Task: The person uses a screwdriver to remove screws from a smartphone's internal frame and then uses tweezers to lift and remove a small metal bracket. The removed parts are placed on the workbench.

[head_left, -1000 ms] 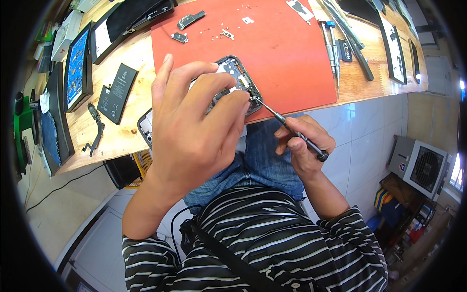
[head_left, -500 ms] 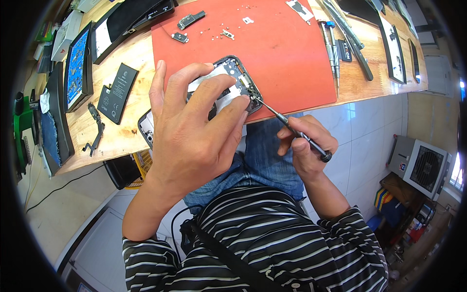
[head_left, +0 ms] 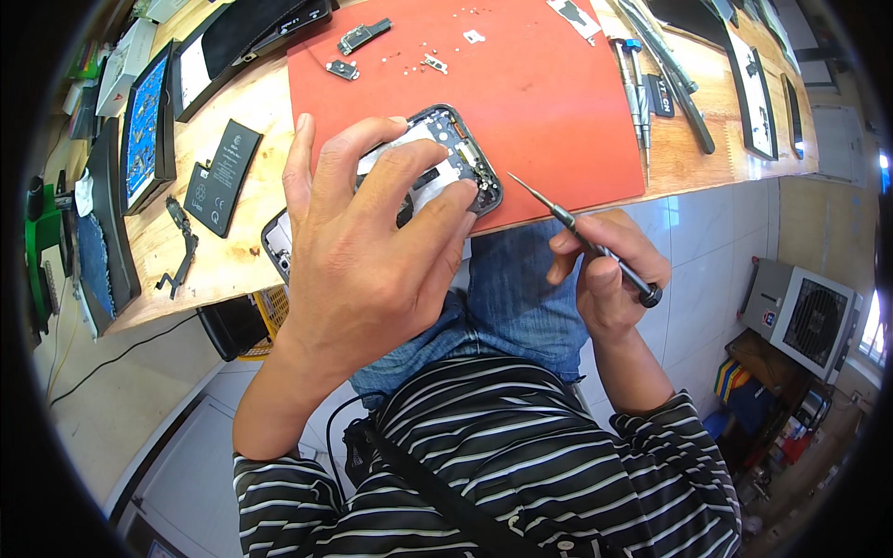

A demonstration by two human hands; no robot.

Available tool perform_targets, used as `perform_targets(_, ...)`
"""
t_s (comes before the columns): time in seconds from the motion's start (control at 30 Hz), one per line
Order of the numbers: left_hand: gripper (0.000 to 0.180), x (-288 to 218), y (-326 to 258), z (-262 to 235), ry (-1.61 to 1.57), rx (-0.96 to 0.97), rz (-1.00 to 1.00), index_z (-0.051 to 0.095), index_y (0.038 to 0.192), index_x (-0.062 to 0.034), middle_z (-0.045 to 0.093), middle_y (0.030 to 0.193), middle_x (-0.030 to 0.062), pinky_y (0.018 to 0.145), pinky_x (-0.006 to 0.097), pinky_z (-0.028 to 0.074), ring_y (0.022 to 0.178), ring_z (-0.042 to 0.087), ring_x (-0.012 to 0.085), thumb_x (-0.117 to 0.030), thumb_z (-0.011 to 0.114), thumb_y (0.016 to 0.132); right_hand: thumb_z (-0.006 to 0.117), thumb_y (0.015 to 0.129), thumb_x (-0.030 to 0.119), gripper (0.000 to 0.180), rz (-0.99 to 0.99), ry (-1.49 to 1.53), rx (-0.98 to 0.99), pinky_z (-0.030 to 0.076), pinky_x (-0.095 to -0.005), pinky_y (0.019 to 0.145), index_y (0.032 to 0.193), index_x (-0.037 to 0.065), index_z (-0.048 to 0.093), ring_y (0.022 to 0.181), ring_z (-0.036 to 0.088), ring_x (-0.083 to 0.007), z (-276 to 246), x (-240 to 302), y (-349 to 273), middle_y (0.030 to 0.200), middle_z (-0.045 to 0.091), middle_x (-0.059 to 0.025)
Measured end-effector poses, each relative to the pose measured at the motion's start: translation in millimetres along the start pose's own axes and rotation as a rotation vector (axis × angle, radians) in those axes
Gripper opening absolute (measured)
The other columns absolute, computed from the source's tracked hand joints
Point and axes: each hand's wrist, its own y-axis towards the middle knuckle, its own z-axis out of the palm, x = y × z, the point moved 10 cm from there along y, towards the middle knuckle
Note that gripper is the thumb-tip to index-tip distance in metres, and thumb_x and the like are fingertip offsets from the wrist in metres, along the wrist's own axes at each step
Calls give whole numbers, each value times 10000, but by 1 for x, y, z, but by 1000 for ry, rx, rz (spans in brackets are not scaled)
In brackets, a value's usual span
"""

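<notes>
A wooden workbench (head_left: 233, 251) is seen across the far side, and most of its middle is covered by a red mat (head_left: 539, 102). At the mat's near edge an opened phone body (head_left: 446, 163) is lain upon by the left hand (head_left: 363, 251), whose spread fingers are pressed over it to steady it. Just right of the phone, off the bench edge, a thin screwdriver (head_left: 581, 237) is pinched shut between the fingers of the right hand (head_left: 609, 279), its tip held clear of the phone. A black battery (head_left: 221, 177) is left on the wood at left, and small screws (head_left: 409, 60) are scattered far on the mat.
</notes>
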Motion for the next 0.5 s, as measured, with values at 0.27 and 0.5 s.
perform_targets(0.27,282,1,0,-3,2,-12,5,828,1065,-137,734,1188,57,1168,637,370,1231,626,365,-106,871,788,771,1009,134,251,6,-75,72,555,-266,624,1171,-57,791,693,716,-161,7,8,19,898,769,-154)
perform_targets(0.5,259,0,3,-1,-19,-11,9,829,1054,-133,730,1186,57,1132,613,398,1232,624,366,-115,867,798,767,996,93,205,14,-114,87,550,-262,624,1140,-48,804,687,718,-164,8,9,20,879,769,-148)
